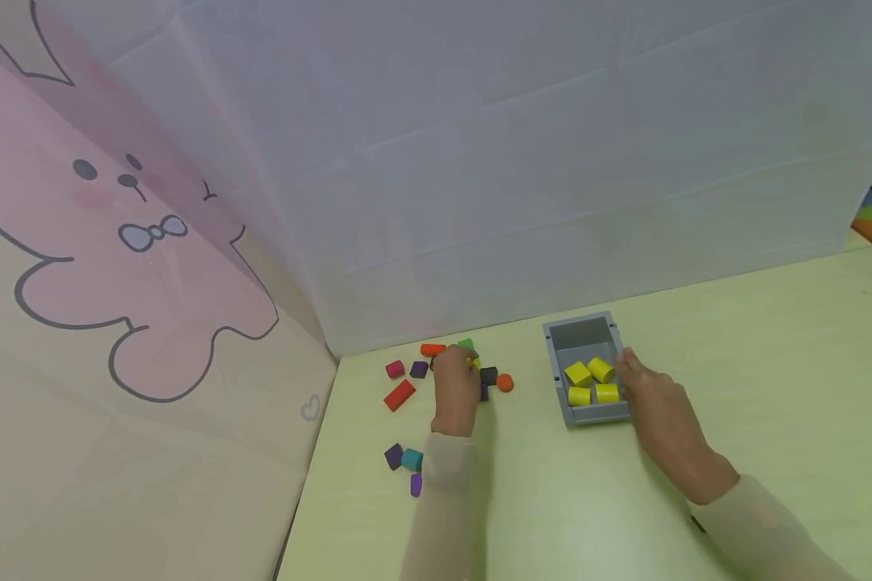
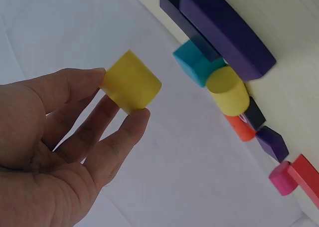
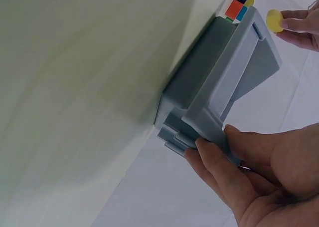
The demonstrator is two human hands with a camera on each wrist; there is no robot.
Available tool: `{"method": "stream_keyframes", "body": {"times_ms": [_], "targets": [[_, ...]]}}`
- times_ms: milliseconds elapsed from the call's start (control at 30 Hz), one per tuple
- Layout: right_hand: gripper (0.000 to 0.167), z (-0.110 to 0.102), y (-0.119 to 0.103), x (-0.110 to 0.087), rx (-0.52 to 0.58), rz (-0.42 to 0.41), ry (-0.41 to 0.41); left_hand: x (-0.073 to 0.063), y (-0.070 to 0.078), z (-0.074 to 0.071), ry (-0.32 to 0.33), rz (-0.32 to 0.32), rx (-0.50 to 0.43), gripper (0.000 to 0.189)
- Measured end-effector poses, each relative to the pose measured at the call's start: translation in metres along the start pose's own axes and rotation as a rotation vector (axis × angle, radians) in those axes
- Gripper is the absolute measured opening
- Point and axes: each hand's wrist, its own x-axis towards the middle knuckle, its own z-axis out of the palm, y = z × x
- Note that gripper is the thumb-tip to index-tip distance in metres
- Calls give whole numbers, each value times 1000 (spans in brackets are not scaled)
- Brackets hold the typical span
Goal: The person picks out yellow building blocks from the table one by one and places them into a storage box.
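Observation:
My left hand (image 1: 456,391) pinches a yellow cylinder block (image 2: 130,82) between thumb and fingertips, above the cluster of coloured blocks. In the head view that hand mostly hides the block, but it also shows in the right wrist view. With thumb and fingers, my right hand (image 1: 672,428) grips the right rim of a grey bin (image 1: 597,415) that stands on the table. Inside the bin lie several yellow blocks, among them a cylinder (image 1: 601,369) and a cube-like one (image 1: 578,374). Below the left hand, another yellow cylinder (image 2: 228,91) touches a teal block (image 2: 197,62).
Around the left hand lie a red block (image 1: 400,395), a pink cylinder (image 1: 396,369), an orange block (image 1: 505,382) and a black block (image 1: 488,375). Nearer the front are a teal block (image 1: 412,460) and purple ones (image 1: 395,457). A covered wall (image 1: 480,202) borders the table's back.

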Motion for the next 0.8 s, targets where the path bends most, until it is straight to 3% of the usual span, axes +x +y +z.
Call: {"method": "stream_keyframes", "body": {"times_ms": [167,533,800], "targets": [[39,0,1,-1,3,4,-5,-4,13,4,4,52,-37,19],[40,-2,0,-1,2,2,-4,-2,40,14,-56,38,-30,19],[40,-3,-1,1,1,-1,6,-3,54,16,-62,82,8,18]]}}
